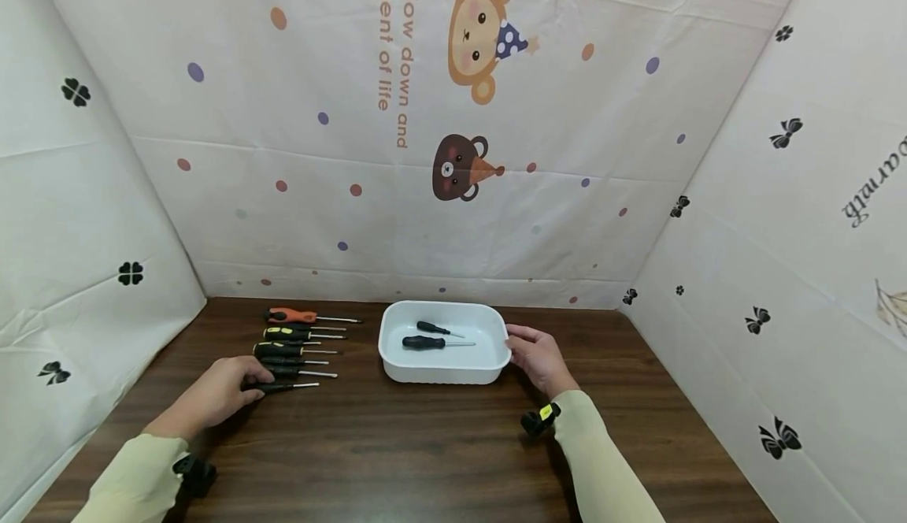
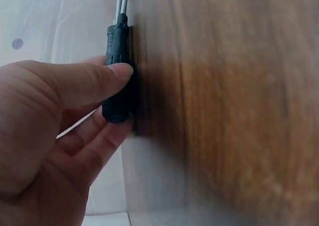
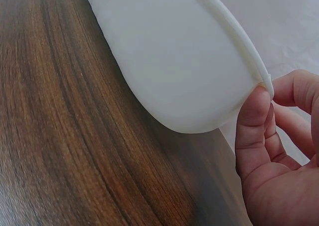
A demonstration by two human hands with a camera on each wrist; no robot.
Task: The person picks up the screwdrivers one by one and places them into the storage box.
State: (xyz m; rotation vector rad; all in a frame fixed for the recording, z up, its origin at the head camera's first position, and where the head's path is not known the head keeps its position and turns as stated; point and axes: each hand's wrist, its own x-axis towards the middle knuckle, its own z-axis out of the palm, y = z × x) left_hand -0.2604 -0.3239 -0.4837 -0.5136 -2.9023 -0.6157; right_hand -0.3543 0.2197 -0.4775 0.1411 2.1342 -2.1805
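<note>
1. I see the left hand (image 1: pixel 216 393) pinching a black screwdriver (image 1: pixel 272 387) by its handle, nearest in the row of screwdrivers (image 1: pixel 283 349); it lies left to right, tip pointing right.
2. The white tray (image 1: pixel 442 374) sits rightward, slightly farther.
3. The right hand (image 1: pixel 536 356), nearer the tray, pinches its right rim.

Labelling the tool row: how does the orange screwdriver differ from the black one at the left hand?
Colour: the orange screwdriver has a mostly orange handle, the black screwdriver a black one.
Place: orange sits at the row's far end, black at the near end.
Contact: the left hand pinches the black screwdriver; the orange screwdriver is untouched.
Both shafts point right.
</note>
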